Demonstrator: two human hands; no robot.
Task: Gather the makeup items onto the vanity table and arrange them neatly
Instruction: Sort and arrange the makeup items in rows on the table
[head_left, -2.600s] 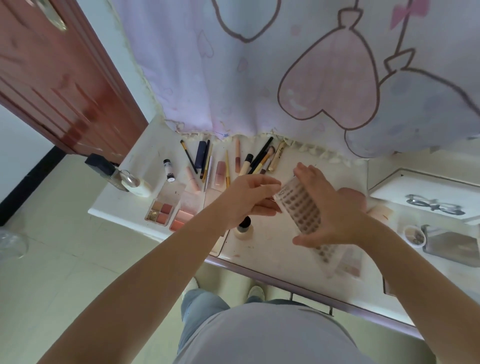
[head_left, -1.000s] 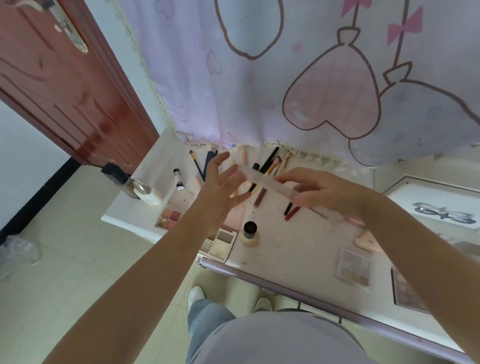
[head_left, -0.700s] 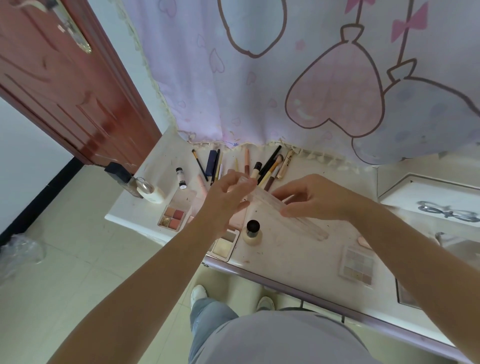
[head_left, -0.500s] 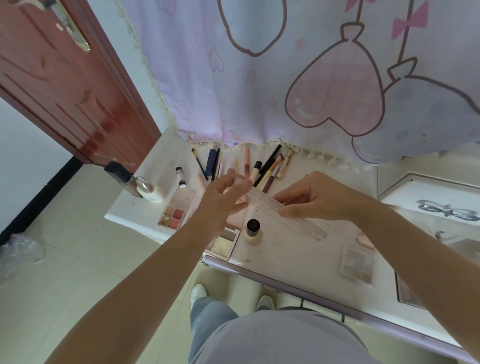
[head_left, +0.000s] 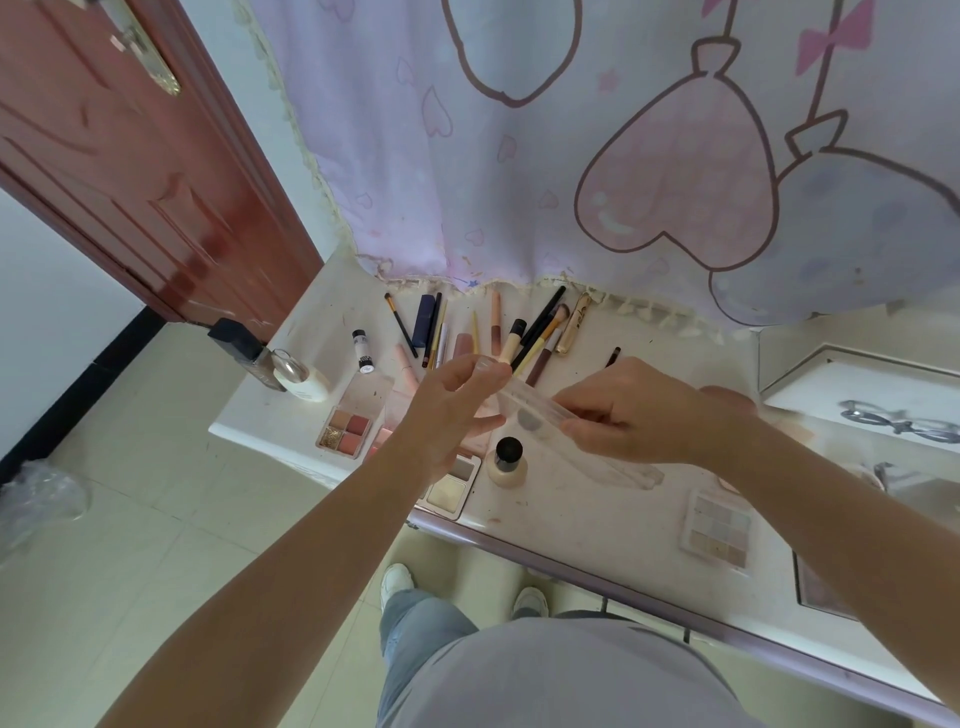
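Clear plastic, long and flat, is what I have between my two hands: a see-through palette (head_left: 550, 421) held edge-up above the middle of the desk (head_left: 587, 519). My left hand (head_left: 452, 415) pinches its far end with thumb and fingertips; my right hand (head_left: 628, 415) curls round its middle, so both grips are closed on it.

To set it down well, I judge I should turn it flat first and lower it into the bare patch right of the round bottle (head_left: 507, 461), keeping its near end clear of that bottle, which would tip easily. Lining it up square with the small four-colour palette (head_left: 345, 432) on the left and the pale palette (head_left: 719, 535) on the right would make a tidy front row. The brushes and pencils (head_left: 530, 332) lie behind, fanned by the curtain (head_left: 519, 156); I should not sweep them with my wrist.

The small tube (head_left: 362, 351) at the left carries dark print, too small to read. I can read no other writing.
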